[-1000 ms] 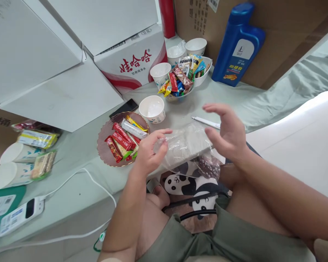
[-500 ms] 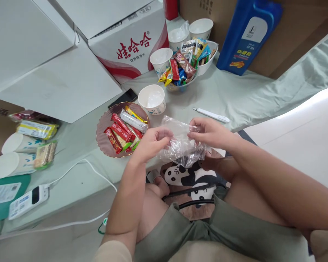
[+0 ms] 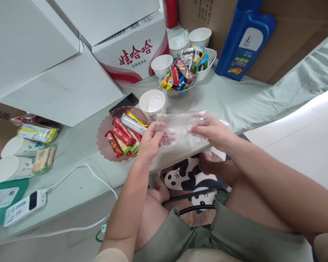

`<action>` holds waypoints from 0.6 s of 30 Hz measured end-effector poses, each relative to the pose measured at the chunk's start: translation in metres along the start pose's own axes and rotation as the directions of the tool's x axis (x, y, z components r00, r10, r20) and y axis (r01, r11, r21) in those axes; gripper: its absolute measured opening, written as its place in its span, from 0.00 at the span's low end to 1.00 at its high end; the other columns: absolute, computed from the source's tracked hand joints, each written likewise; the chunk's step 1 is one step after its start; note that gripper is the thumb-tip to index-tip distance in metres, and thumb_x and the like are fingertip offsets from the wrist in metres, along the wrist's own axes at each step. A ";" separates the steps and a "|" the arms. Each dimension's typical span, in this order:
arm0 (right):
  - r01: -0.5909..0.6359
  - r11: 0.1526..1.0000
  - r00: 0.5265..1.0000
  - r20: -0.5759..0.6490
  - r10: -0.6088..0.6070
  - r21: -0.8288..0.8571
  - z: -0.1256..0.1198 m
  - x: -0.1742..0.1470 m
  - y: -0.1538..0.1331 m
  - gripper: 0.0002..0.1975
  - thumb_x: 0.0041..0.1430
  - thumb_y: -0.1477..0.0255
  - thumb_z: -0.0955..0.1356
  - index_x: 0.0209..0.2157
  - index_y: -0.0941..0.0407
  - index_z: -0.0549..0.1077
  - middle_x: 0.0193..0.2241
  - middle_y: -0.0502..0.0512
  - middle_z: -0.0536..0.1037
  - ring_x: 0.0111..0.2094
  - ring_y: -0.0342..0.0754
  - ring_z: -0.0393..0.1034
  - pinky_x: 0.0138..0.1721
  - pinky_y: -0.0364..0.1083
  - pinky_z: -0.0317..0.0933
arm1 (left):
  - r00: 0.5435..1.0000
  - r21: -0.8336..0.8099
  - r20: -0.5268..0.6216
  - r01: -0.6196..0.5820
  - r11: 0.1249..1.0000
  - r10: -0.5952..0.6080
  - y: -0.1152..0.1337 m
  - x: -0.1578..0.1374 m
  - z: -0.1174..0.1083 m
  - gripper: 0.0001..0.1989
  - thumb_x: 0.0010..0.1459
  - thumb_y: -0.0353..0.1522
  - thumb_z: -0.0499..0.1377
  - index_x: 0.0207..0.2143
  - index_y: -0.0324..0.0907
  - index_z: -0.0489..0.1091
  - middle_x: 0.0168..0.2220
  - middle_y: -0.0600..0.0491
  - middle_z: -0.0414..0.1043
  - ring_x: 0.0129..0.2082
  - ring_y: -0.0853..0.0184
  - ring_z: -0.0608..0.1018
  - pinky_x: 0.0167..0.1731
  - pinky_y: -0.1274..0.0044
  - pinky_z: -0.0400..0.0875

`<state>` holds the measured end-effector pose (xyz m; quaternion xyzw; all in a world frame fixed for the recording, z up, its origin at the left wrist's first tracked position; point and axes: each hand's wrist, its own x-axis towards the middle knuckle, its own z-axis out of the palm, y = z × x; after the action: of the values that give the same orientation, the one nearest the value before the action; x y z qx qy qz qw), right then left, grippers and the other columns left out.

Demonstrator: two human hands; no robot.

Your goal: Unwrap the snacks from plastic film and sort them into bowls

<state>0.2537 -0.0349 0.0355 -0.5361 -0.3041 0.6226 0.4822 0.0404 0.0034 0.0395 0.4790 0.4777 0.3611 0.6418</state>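
A clear plastic bag [image 3: 182,127] is stretched between my two hands, just over the table's front edge. My left hand [image 3: 152,140] pinches its left side, thumb on top. On the other side, my right hand [image 3: 214,133] has its fingers closed on the bag's right edge. Left of my left hand lies a pink ribbed plate [image 3: 104,140] with several wrapped snack bars [image 3: 123,135]. A paper cup [image 3: 152,102] with something clear inside stands just behind the bag. The white pen-like tool is mostly covered by my right hand.
A bowl of wrapped snacks [image 3: 182,78] and more paper cups [image 3: 161,65] stand farther back. Behind are a white carton [image 3: 133,58] and a blue bottle [image 3: 243,43]. A dark phone [image 3: 124,102] lies behind the plate. A white cable [image 3: 95,173] runs from a white device [image 3: 26,207] at left.
The crumpled bag has been raised a little and spread out flatter between my hands. My right hand now covers most of the white pen-like tool.
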 end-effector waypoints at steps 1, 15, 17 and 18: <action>-0.015 1.000 1.000 0.015 0.015 -0.008 0.001 -0.001 0.000 0.29 0.41 0.74 0.75 0.47 0.51 0.67 0.28 0.45 0.74 0.32 0.47 0.73 0.43 0.52 0.68 | 1.000 -0.002 -0.007 -0.008 1.000 0.008 0.000 0.000 0.000 0.14 0.54 0.36 0.62 0.43 0.46 0.67 0.32 0.56 0.78 0.30 0.66 0.83 0.28 0.78 0.77; -0.007 0.987 0.998 0.063 -0.003 0.163 0.013 -0.006 0.008 0.23 0.51 0.57 0.74 0.45 0.51 0.69 0.53 0.60 0.76 0.56 0.55 0.72 0.57 0.54 0.67 | 0.995 -0.323 -0.095 -0.039 0.946 0.009 -0.033 -0.002 0.037 0.35 0.43 0.36 0.74 0.52 0.46 0.63 0.41 0.52 0.81 0.39 0.65 0.84 0.40 0.75 0.77; -0.023 0.985 0.993 0.119 0.003 0.168 0.023 -0.008 0.012 0.19 0.49 0.59 0.75 0.40 0.53 0.72 0.43 0.56 0.80 0.47 0.52 0.75 0.52 0.52 0.68 | 0.998 -0.312 -0.042 -0.056 0.948 0.045 -0.040 -0.006 0.048 0.33 0.45 0.39 0.74 0.51 0.46 0.64 0.40 0.52 0.82 0.40 0.65 0.84 0.44 0.74 0.77; -0.020 0.983 0.995 0.103 0.001 0.181 0.026 -0.008 0.013 0.16 0.49 0.62 0.75 0.37 0.53 0.72 0.38 0.54 0.80 0.43 0.50 0.76 0.49 0.50 0.69 | 0.998 -0.297 -0.019 -0.056 0.953 0.053 -0.042 -0.007 0.051 0.32 0.45 0.39 0.74 0.50 0.46 0.64 0.40 0.53 0.82 0.41 0.66 0.83 0.45 0.73 0.77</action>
<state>0.2253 -0.0429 0.0329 -0.4589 -0.2676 0.6769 0.5094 0.0877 -0.0289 0.0052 0.3881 0.4081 0.4492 0.6936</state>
